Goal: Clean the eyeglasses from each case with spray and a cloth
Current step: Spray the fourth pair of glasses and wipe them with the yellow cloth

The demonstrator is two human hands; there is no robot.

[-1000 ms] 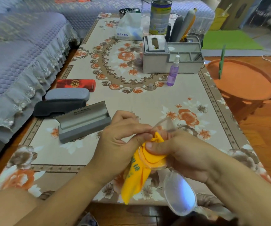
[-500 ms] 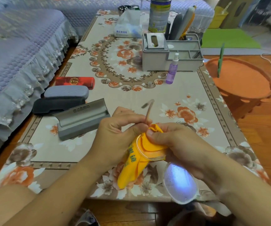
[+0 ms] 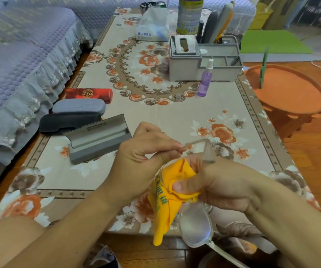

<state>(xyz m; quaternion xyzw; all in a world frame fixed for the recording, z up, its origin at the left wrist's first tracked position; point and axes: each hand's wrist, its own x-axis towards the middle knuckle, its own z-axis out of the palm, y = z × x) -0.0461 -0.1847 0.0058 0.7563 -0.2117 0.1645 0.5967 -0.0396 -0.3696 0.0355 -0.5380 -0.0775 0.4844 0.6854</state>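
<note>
2 hands hold 1 pair of clear-framed eyeglasses (image 3: 195, 227) above the near edge of the counter (image 3: 175, 117). The right hand (image 3: 219, 186) pinches a yellow cloth (image 3: 172, 192) around the upper lens, thumb pressed on the fabric, its grip clamped on cloth and lens together. The left hand (image 3: 144, 157) pinches the tip of a temple arm between thumb and forefinger, its grip closed on it. The lower lens hangs bare below the right hand.

Left of the hands, an open gray case (image 3: 97, 140) lies on the counter, with 3 closed cases beyond it: a black case (image 3: 68, 121), a blue-gray case (image 3: 78, 106) and a red case (image 3: 89, 94). Farther off, a purple spray bottle (image 3: 206, 78) stands upright just in front of a gray organizer (image 3: 204, 60).
</note>
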